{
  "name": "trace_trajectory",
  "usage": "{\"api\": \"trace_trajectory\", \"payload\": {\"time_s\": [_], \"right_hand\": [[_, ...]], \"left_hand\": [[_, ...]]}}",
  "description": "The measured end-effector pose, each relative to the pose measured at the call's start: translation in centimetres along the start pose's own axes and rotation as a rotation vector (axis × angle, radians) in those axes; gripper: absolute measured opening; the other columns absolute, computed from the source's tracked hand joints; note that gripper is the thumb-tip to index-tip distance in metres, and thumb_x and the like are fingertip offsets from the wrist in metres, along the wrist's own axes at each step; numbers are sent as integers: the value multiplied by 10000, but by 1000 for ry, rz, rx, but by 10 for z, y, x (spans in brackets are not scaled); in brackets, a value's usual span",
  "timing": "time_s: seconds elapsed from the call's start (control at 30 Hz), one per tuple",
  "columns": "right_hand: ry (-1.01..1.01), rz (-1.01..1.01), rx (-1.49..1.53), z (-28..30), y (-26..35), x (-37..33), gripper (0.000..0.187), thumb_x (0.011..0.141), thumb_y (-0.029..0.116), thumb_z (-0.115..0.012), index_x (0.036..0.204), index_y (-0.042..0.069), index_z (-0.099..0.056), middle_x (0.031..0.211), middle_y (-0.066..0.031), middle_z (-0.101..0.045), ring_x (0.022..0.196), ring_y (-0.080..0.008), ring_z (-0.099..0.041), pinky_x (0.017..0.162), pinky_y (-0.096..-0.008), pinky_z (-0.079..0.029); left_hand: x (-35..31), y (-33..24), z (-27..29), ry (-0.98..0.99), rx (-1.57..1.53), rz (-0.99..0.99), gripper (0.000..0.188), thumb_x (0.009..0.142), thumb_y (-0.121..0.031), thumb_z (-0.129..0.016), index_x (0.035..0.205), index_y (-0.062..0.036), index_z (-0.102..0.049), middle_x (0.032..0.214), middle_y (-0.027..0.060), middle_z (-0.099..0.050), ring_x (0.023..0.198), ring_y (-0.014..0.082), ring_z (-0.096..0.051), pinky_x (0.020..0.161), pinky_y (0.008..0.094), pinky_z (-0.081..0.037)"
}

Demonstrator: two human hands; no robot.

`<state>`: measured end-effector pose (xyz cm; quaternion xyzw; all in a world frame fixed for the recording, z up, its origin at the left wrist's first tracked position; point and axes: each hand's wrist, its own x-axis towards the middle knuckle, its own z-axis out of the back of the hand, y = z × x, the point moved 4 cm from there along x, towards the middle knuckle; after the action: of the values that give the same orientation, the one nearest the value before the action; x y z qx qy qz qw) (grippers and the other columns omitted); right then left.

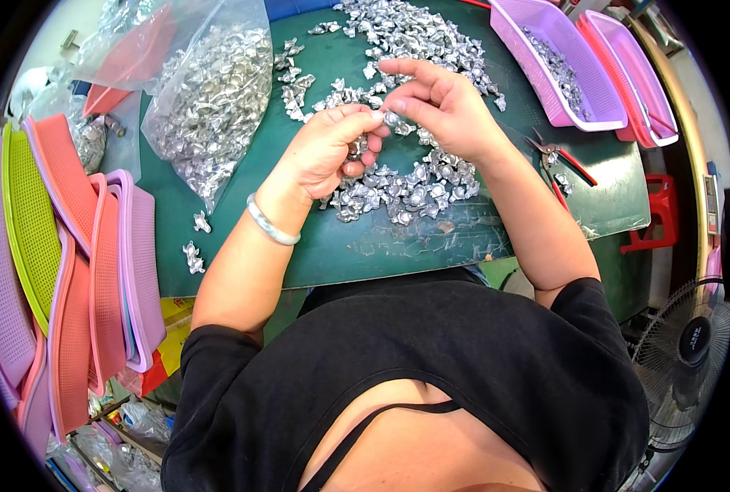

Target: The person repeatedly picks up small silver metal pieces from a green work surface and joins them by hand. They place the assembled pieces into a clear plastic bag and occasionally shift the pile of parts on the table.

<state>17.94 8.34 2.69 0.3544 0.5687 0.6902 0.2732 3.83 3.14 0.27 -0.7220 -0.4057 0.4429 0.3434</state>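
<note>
Over the green table, both hands meet around a small silvery metal casting [392, 120]. My left hand [336, 148] is closed, thumb and forefinger pinching at the casting, and more shiny metal shows among its curled fingers. My right hand [447, 111] has its thumb and a fingertip on the same piece, the other fingers bent above. Beneath the hands lies a loose pile of similar castings [414, 189]. A larger heap of castings [414, 37] spreads behind them. The fingertips partly cover the held piece, so its exact shape cannot be made out.
A clear plastic bag of castings [213, 107] stands left, with two loose castings nearby. Red-handled pliers [558, 156] lie right, below a purple basket [603, 111] holding small metal bits. Stacked plastic baskets [74, 328] line the left; a fan [681, 361] stands at lower right.
</note>
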Motion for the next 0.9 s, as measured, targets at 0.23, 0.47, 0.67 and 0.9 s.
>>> {"api": "trace_trajectory", "payload": {"time_s": [0.23, 0.47, 0.67, 0.9], "right_hand": [[146, 262, -867, 4, -5, -5, 507, 646, 48, -646, 1134, 75, -514, 814, -51, -593, 835, -255, -517, 800, -379, -389], [118, 251, -930, -3, -6, -4, 466, 649, 16, -607, 1104, 82, -528, 735, -25, -579, 774, -231, -530, 748, -364, -393], [85, 219, -725, 2, -8, -1, 433, 700, -8, -567, 1126, 45, -507, 715, -34, -574, 686, -190, -552, 662, -318, -437], [41, 106, -249, 4, -2, -1, 423, 783, -6, -554, 1194, 16, -456, 740, -1, -547, 700, -74, -501, 660, -221, -421]], "left_hand": [[-1, 0, 5, -8, -114, 36, 178, 873, -197, -496, 812, -36, -539, 661, 15, -506, 553, 91, -476, 375, 154, -307], [-1, -1, 6, 3, -132, 30, 174, 874, -189, -493, 815, -30, -538, 673, 23, -511, 568, 95, -480, 385, 153, -319], [-1, -3, 6, 15, -139, 12, 131, 855, -155, -498, 846, -30, -536, 703, 39, -527, 593, 112, -496, 409, 164, -355], [0, -7, 8, 69, -276, -74, 176, 808, -149, -463, 912, -30, -539, 774, 78, -552, 664, 170, -537, 509, 241, -448]]}}
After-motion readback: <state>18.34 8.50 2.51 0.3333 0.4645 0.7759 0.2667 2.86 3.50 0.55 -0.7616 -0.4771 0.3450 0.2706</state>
